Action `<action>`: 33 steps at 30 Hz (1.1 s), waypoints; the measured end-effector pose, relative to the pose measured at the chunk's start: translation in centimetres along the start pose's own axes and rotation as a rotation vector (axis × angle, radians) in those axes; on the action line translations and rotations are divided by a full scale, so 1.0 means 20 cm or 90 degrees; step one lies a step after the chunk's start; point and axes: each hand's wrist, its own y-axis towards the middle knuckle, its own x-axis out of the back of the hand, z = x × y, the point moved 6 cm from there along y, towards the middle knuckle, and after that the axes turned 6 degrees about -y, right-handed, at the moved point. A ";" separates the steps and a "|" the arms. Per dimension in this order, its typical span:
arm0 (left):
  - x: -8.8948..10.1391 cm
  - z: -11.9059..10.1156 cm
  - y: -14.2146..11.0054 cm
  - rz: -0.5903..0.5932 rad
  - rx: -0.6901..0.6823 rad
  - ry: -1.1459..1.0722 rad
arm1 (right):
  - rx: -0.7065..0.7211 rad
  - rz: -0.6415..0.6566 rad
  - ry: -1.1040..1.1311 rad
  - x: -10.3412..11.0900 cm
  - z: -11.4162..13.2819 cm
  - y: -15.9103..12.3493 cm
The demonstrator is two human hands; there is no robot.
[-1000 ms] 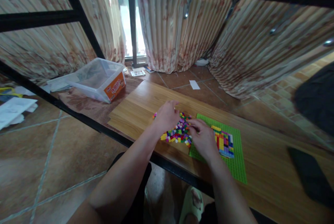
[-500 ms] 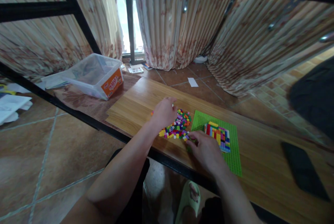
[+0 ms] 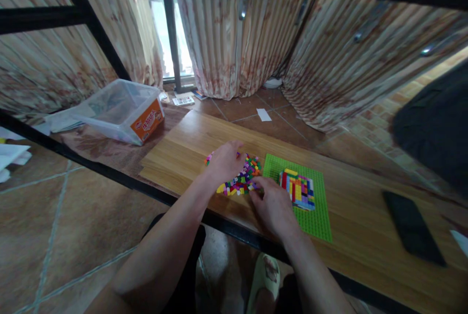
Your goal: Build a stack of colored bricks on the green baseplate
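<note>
A pile of small multicoloured toy bricks (image 3: 243, 177) lies loose on the wooden tabletop. My left hand (image 3: 224, 162) reaches over the pile's left and far part, fingers apart and partly hidden behind the hand. At the pile's near right edge is my right hand (image 3: 273, 204), its thumb and fingers curved with a gap between them. No brick can be made out in either hand. Just beyond the right hand, a green baseplate (image 3: 321, 221) carries a block of built-up coloured bricks (image 3: 300, 192), with a yellow row at its far edge.
A clear plastic tub (image 3: 106, 126) with an orange label stands on a brown cloth at the left. On the right of the wooden table (image 3: 358, 216) lies a dark phone (image 3: 413, 226). A black metal bar (image 3: 234, 230) runs along the near edge. Curtains hang behind.
The camera view has shifted a little, so the scene sits further left. My right hand has moved slightly into the pile's near right edge; my left hand stays over the bricks.
</note>
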 end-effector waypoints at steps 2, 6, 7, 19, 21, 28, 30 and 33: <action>-0.01 -0.01 0.00 0.027 -0.020 -0.037 | -0.019 -0.031 0.069 0.04 -0.01 0.00; -0.06 -0.06 -0.02 0.162 -0.078 -0.175 | -0.022 -0.096 0.169 0.12 -0.01 0.01; -0.09 -0.08 -0.03 0.204 -0.087 -0.223 | -0.018 -0.112 0.176 0.13 -0.01 0.01; -0.22 -0.08 -0.07 0.236 0.148 -0.599 | -0.146 -0.218 0.337 0.18 -0.09 0.01; -0.23 -0.09 -0.07 0.214 0.167 -0.642 | -0.158 -0.211 0.384 0.17 -0.12 0.02; -0.24 -0.15 -0.06 0.199 0.046 -0.651 | -0.168 -0.228 0.467 0.15 -0.18 0.03; -0.23 -0.17 -0.06 0.193 -0.024 -0.616 | -0.162 -0.227 0.475 0.15 -0.18 0.03; -0.22 -0.18 -0.06 0.187 -0.078 -0.568 | -0.170 -0.230 0.507 0.16 -0.18 0.03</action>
